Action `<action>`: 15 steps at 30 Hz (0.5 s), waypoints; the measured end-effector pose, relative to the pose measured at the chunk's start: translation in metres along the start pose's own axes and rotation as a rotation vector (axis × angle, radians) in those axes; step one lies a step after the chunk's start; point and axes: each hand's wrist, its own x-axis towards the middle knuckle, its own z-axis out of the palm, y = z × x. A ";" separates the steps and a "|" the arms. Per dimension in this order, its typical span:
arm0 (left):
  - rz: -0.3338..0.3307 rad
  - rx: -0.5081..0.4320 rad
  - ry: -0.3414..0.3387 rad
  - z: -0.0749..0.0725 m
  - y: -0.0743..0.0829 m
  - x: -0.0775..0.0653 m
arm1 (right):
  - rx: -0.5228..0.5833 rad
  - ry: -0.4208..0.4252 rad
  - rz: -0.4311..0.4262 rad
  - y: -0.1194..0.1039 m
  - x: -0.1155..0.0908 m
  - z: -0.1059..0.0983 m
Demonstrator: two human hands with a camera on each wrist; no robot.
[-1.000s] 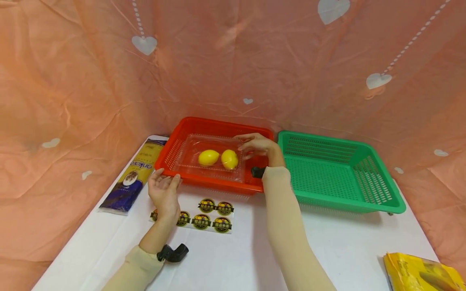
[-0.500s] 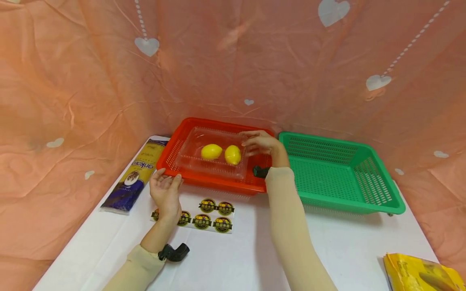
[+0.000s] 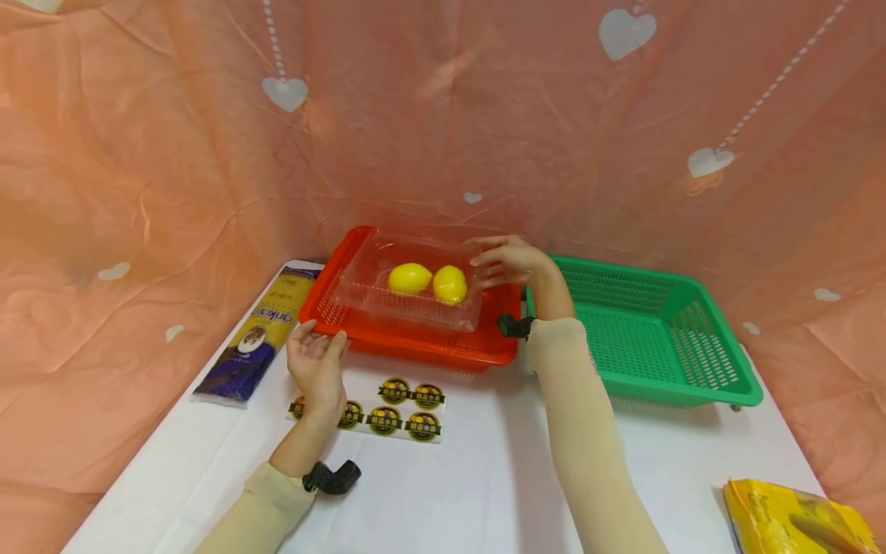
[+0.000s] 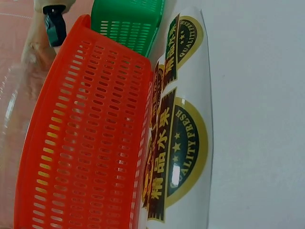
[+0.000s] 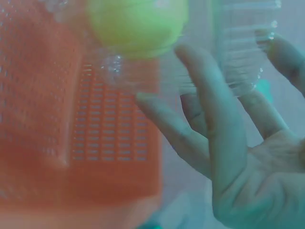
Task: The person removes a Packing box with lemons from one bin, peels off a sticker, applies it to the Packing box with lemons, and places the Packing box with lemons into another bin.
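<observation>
A clear plastic clamshell container with two lemons inside is raised over the red basket, overlapping its back rim in the head view. My right hand holds the container by its right end, fingers spread along its side; the right wrist view shows these fingers against the clear plastic below a lemon. My left hand, palm up, holds the basket's front left corner with fingers and thumb at the rim. In the left wrist view the basket's slotted wall shows, but the left hand does not.
A green basket stands to the right of the red one. A sheet of round fruit stickers lies in front, partly behind my left wrist. A blue and gold "ankara" packet lies left, and a yellow packet lies at the near right.
My right hand has lifted the container with the lemons up and slightly right, from inside the red basket to above it. The left hand stays at the basket's corner.
</observation>
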 end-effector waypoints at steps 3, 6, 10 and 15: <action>-0.003 0.002 0.001 0.001 -0.001 0.001 | 0.020 -0.011 -0.008 -0.004 -0.009 -0.005; -0.015 -0.001 0.009 0.002 -0.003 0.001 | 0.050 -0.008 -0.006 -0.008 -0.022 -0.011; -0.026 -0.013 0.014 0.004 -0.004 0.001 | 0.035 -0.003 -0.015 -0.012 -0.044 -0.022; -0.009 -0.029 0.011 0.006 -0.005 0.004 | -0.014 0.009 -0.036 -0.010 -0.074 -0.032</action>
